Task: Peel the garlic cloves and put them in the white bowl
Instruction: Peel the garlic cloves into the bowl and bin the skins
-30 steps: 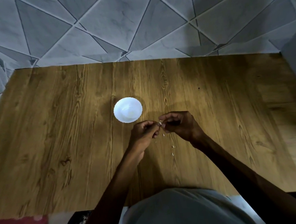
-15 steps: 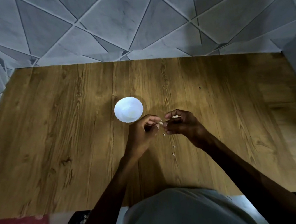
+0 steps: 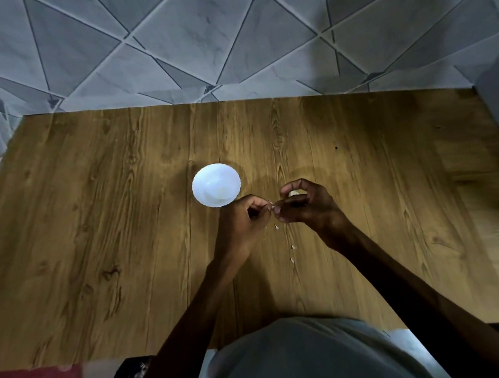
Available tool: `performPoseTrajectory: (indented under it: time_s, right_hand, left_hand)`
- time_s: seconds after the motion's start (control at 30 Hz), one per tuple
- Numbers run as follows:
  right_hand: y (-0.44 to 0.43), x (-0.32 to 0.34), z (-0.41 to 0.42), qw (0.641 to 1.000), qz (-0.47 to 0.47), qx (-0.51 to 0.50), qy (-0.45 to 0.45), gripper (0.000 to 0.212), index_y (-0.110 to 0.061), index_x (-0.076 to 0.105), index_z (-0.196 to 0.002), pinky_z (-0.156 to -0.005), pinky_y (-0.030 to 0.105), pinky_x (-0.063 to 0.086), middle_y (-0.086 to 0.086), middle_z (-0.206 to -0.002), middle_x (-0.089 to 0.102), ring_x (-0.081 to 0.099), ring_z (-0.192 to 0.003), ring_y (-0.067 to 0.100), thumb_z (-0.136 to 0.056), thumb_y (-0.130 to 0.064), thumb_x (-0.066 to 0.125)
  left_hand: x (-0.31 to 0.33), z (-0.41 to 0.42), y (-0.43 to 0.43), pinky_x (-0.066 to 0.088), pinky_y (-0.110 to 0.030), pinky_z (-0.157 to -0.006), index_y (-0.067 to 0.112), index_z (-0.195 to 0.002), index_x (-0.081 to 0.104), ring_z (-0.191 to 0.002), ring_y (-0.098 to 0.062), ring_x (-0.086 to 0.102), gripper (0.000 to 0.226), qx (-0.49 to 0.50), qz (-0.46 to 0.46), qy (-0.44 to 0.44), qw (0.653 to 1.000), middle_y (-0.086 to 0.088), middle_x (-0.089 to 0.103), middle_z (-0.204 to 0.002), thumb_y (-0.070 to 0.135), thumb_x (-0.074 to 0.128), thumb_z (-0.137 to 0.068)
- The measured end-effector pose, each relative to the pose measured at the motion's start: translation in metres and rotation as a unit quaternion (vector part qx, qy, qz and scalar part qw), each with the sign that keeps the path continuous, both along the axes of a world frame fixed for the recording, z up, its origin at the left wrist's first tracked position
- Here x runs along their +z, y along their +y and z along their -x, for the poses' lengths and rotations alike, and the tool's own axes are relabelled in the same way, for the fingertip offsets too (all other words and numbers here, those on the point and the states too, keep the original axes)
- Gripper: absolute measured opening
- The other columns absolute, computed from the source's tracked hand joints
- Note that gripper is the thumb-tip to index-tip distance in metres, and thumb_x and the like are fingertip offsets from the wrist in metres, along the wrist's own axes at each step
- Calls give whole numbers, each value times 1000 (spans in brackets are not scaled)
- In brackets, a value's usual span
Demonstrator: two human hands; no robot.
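Mid-peel above a wooden table [image 3: 90, 241], the right hand [image 3: 304, 205] pinches a pale garlic clove [image 3: 293, 194] while the left hand [image 3: 241, 221] tugs its papery skin [image 3: 271, 207], flakes [image 3: 294, 247] scattered beneath, the small round white bowl [image 3: 216, 185] just beyond the left hand awaiting it.

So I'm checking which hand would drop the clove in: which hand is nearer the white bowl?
Left. The left hand sits just below the white bowl, its knuckles at the near rim. The right hand is farther off to the bowl's right.
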State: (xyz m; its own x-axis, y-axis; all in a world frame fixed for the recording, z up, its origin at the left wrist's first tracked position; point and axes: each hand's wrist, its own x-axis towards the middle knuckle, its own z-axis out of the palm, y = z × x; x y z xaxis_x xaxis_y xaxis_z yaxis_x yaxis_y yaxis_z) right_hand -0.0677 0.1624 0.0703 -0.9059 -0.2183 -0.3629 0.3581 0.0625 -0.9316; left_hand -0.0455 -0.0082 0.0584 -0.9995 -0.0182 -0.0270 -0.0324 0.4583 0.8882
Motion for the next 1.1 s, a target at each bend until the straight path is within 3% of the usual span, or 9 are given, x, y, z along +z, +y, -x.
performPoseTrajectory:
  time_s: [0.13, 0.37, 0.53, 0.7, 0.83, 0.97, 1.1]
  right_hand:
    - [-6, -2, -2, 997, -61, -20, 38, 40, -7, 55, -113, -69, 35, 60, 9, -88, 76, 74, -79, 25, -80, -5, 79]
    - [-13, -4, -6, 964, -193, 3, 182, 31, -8, 52, -106, -62, 29, 60, -2, -76, 74, 71, -66, 10, -84, -6, 75]
    - [-15, -7, -7, 947, -236, 21, 219, 25, 1, 58, -105, -63, 32, 56, -31, -87, 64, 66, -66, 1, -85, -3, 73]
    - [-19, -4, -9, 948, -237, 14, 214, 41, -14, 41, -106, -61, 25, 56, -6, -71, 69, 67, -64, 4, -84, -1, 72]
    - [-21, 0, -6, 952, -227, 1, 205, 44, -15, 39, -106, -61, 22, 55, -2, -72, 71, 67, -63, 5, -83, -1, 74]
    - [-23, 2, -4, 955, -228, -8, 191, 44, -14, 38, -106, -62, 22, 55, -4, -71, 71, 67, -63, 4, -84, -1, 74]
    - [-23, 4, -4, 958, -227, -17, 176, 45, -13, 38, -108, -64, 31, 59, 0, -72, 71, 69, -64, 8, -83, -3, 74]
  left_hand:
    - [3, -2, 1, 52, -21, -68, 13, -86, 73, -71, 0, 65, 6, 4, 9, -15, 1000, 11, 70, -74, 17, 70, -83]
    - [11, 2, -1, 50, -21, -65, 14, -82, 76, -68, -1, 65, 8, -1, 55, -28, 998, 10, 70, -72, 22, 73, -80]
    - [13, 3, -3, 49, -26, -63, 15, -75, 75, -64, -1, 64, 11, -13, 56, -38, 998, 11, 70, -66, 26, 72, -77]
    - [13, 2, -1, 53, -33, -62, 13, -74, 74, -58, -9, 65, 5, 1, 21, -54, 998, 5, 70, -62, 17, 71, -76]
    - [10, 0, 3, 56, -41, -64, 12, -75, 71, -59, -17, 67, 5, 25, -26, -72, 997, 0, 70, -63, 14, 71, -79]
    - [13, -3, 9, 55, -38, -63, 6, -77, 71, -57, -13, 63, 6, 61, -54, -75, 994, -4, 70, -64, 10, 70, -81]
    - [14, -3, 8, 56, -33, -61, 4, -82, 72, -60, -16, 66, 6, 63, -65, -81, 993, -6, 71, -67, 8, 68, -83]
